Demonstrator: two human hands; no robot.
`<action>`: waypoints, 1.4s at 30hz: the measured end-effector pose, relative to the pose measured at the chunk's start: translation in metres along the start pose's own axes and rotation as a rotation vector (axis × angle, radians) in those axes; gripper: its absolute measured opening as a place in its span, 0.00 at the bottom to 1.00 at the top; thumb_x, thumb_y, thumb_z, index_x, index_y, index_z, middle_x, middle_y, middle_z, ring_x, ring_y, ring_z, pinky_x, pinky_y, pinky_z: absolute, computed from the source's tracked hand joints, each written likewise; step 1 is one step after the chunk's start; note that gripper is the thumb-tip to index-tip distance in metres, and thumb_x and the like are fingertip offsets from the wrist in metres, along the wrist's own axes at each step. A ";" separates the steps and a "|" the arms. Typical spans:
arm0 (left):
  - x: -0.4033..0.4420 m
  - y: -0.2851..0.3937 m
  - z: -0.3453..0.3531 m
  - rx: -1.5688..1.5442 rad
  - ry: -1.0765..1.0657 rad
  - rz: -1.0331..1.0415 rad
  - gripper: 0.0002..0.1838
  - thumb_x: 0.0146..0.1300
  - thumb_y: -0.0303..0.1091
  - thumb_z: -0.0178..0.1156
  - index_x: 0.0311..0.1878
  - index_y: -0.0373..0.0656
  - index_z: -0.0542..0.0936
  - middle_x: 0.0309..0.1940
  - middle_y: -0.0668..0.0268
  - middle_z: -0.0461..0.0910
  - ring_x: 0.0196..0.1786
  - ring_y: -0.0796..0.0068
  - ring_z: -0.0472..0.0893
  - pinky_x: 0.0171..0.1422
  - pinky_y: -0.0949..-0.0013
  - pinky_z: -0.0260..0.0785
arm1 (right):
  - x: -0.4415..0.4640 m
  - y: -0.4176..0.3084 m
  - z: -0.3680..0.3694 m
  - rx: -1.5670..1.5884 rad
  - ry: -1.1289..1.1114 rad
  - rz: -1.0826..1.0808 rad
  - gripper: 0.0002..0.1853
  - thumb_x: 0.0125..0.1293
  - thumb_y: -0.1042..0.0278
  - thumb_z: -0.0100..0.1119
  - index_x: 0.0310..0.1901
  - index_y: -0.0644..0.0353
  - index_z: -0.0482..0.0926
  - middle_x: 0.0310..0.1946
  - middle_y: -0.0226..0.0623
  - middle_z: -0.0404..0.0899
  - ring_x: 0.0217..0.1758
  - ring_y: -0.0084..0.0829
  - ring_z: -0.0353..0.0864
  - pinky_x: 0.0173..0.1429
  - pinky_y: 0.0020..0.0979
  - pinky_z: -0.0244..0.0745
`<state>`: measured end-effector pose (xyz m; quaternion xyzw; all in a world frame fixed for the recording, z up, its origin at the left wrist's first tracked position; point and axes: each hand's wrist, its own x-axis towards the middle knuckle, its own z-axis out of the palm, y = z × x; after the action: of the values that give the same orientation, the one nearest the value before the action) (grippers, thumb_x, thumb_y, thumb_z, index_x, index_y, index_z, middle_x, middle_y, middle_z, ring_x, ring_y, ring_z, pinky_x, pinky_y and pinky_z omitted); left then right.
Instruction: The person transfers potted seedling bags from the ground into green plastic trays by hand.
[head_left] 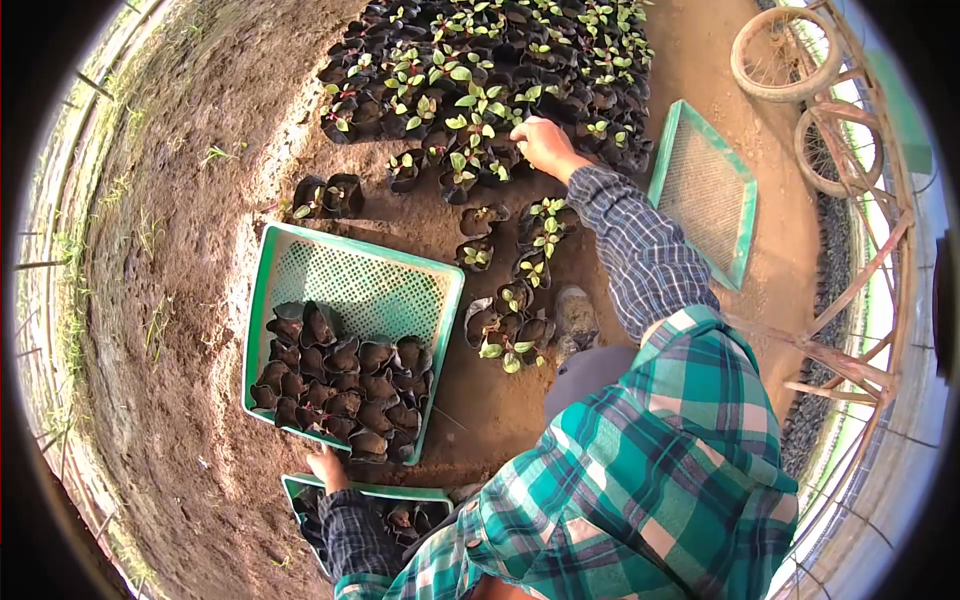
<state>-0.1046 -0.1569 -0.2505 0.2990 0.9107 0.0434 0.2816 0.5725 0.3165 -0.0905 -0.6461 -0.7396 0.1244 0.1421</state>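
Observation:
My right hand (548, 145) reaches to the near edge of a dense block of leafy seedlings in black plastic bags (490, 75). Its fingers are curled down among the leaves, and what they pinch is hidden. At the bottom rim of a green mesh crate (452, 310) is my left hand (325, 467), its fingers curled against that rim. Inside the crate, soil-filled black bags (345, 385) fill the lower part, while bare mesh shows in the upper part. A second green crate (425, 492) with similar bags lies under my left forearm.
Loose seedling bags (510, 325) stand on the soil between the crate and my foot (577, 315). Two more bags (328, 196) sit above the crate. An upturned or bare green mesh tray (712, 190) lies right, near a wheeled metal frame (850, 360).

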 end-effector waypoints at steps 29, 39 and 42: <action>-0.114 0.086 0.043 -1.518 -0.514 -0.629 0.24 0.72 0.44 0.46 0.67 0.44 0.69 0.67 0.62 0.69 0.67 0.58 0.70 0.73 0.50 0.59 | 0.033 0.054 0.037 0.141 -0.282 -0.070 0.07 0.55 0.66 0.62 0.34 0.54 0.85 0.34 0.38 0.86 0.44 0.42 0.85 0.46 0.42 0.78; -0.101 0.094 0.049 -1.442 -0.485 -0.599 0.21 0.71 0.43 0.47 0.62 0.45 0.71 0.62 0.62 0.71 0.62 0.59 0.72 0.67 0.51 0.61 | 0.045 0.053 0.016 0.683 -0.092 0.071 0.07 0.61 0.65 0.64 0.31 0.60 0.82 0.26 0.33 0.83 0.29 0.27 0.84 0.36 0.30 0.77; -0.099 0.092 0.052 -1.434 -0.480 -0.587 0.20 0.70 0.43 0.47 0.60 0.46 0.72 0.60 0.62 0.72 0.61 0.59 0.72 0.66 0.51 0.62 | 0.035 0.043 -0.025 1.042 -0.196 0.336 0.09 0.69 0.65 0.58 0.41 0.63 0.78 0.29 0.31 0.81 0.22 0.24 0.83 0.23 0.22 0.73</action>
<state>0.0364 -0.1427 -0.2228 -0.2041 0.6175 0.4757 0.5923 0.6174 0.3565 -0.0818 -0.5848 -0.4767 0.5542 0.3515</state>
